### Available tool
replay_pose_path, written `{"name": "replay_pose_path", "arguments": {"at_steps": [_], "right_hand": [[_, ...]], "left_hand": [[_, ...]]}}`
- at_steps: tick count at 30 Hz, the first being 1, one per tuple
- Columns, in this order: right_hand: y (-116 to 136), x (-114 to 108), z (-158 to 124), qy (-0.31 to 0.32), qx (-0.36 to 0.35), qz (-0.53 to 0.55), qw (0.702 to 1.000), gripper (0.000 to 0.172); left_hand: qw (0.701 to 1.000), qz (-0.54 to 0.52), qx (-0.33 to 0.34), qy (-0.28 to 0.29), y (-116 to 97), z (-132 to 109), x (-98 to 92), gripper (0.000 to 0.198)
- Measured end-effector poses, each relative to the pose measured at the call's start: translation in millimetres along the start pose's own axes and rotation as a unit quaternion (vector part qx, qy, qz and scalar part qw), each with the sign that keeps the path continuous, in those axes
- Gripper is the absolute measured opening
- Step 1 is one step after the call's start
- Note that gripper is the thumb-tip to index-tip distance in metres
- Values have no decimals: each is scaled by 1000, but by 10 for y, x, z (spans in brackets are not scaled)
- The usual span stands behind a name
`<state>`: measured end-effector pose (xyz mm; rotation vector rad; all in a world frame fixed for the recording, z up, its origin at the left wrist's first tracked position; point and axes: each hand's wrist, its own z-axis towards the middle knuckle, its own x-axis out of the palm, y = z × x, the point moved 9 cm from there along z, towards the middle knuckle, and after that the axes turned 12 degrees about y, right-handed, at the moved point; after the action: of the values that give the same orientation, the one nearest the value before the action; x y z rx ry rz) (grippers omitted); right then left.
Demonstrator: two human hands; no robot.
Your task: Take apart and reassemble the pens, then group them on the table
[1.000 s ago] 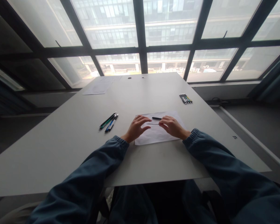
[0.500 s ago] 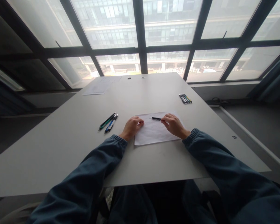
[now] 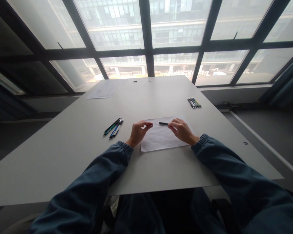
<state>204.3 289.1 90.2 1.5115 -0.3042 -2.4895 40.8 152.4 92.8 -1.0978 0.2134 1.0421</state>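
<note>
My right hand [image 3: 182, 130] is closed on a black pen [image 3: 163, 123], which points left above a white sheet of paper [image 3: 161, 140]. A thin, needle-like piece shows just below the pen's black body, its left end reaching a little past it. To the left, my left hand [image 3: 139, 131] makes a pinch with thumb and forefinger. A tiny dark bit seems to show at those fingertips, too small to name. A small gap separates them from the thin tip. Several pens [image 3: 114, 128] lie in a loose bunch on the table left of my left hand.
On the white table [image 3: 83, 136], a row of pens [image 3: 194, 103] lies at the right. More sheets of paper [image 3: 101, 89] rest at the far left. Windows [image 3: 123, 65] stand beyond the table's far edge.
My left hand has lifted slightly and shifted right, its thumb and forefinger now in a clearer pinch near the pen's tip. The right hand has hardly moved; the thin piece shows more distinctly.
</note>
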Motion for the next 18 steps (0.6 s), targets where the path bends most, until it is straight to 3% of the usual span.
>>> {"name": "replay_pose_path", "arguments": {"at_steps": [18], "right_hand": [[66, 26, 4, 5, -31, -1, 1000, 17]], "left_hand": [[1000, -5, 12, 20, -82, -6, 70, 10]]}}
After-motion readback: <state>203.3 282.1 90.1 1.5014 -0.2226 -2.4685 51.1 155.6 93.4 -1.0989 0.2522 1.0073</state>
